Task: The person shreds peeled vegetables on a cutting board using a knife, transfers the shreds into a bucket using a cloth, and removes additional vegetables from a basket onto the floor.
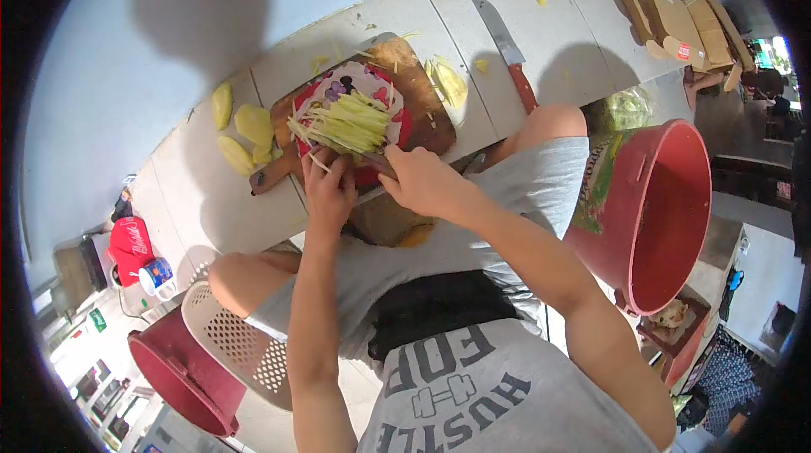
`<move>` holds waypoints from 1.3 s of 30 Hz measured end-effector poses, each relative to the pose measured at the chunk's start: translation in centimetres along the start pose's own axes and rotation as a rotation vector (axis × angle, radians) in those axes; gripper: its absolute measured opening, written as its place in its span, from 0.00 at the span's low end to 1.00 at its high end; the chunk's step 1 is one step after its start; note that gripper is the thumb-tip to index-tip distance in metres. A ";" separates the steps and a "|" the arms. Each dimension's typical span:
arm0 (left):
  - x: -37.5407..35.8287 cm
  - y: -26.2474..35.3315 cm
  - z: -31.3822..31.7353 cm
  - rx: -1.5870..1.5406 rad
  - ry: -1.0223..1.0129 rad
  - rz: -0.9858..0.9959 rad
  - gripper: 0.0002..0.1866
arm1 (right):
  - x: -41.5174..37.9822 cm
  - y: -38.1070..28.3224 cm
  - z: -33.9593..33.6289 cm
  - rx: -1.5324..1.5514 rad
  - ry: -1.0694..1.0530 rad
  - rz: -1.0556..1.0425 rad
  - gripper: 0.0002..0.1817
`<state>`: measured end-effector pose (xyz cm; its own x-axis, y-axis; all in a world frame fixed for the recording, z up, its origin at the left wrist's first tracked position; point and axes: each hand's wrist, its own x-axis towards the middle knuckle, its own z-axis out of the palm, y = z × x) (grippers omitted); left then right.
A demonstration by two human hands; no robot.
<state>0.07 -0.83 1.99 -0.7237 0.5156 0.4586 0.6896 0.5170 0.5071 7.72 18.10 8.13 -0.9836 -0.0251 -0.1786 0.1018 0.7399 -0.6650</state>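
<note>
A heap of pale green shredded strips [351, 122] lies on a red and white printed cloth [404, 128], spread over a wooden cutting board [431, 107]. At the near left edge of the heap is my left hand [329, 189], its fingers bent and closed; what they grip is hidden, and one strip lies across them. My right hand [427, 184] is wrapped around a knife [380, 166] close to the heap's near right side. Most of that knife is covered by the hand. Peeled pale yellow-green pieces [253, 124] rest left of the board, and more slices [450, 84] sit at its right.
A large knife with a red handle [521, 86] lies on the tiled surface [456, 14] to the right. A red tub [667, 208] stands at my right; a white perforated basket [245, 352] and another red tub [186, 368] are at my left. Cardboard [676, 22] lies far right.
</note>
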 end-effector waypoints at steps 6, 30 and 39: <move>-0.6 -0.8 0.4 0.000 0.015 0.011 0.14 | -0.4 -1.6 -0.7 -0.021 -0.103 0.065 0.16; -1.2 -1.8 0.9 -0.085 0.118 0.061 0.16 | -0.9 -1.0 1.5 0.063 -0.027 0.045 0.17; -0.8 -1.6 1.2 -0.105 0.162 0.006 0.16 | -0.6 -0.1 -0.1 0.050 0.020 0.008 0.18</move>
<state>-0.37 -1.28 -0.03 -0.7198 0.3973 0.5692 0.6939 0.4353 0.5736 8.29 18.12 8.37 -0.9855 -0.0054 -0.1694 0.1163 0.7055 -0.6991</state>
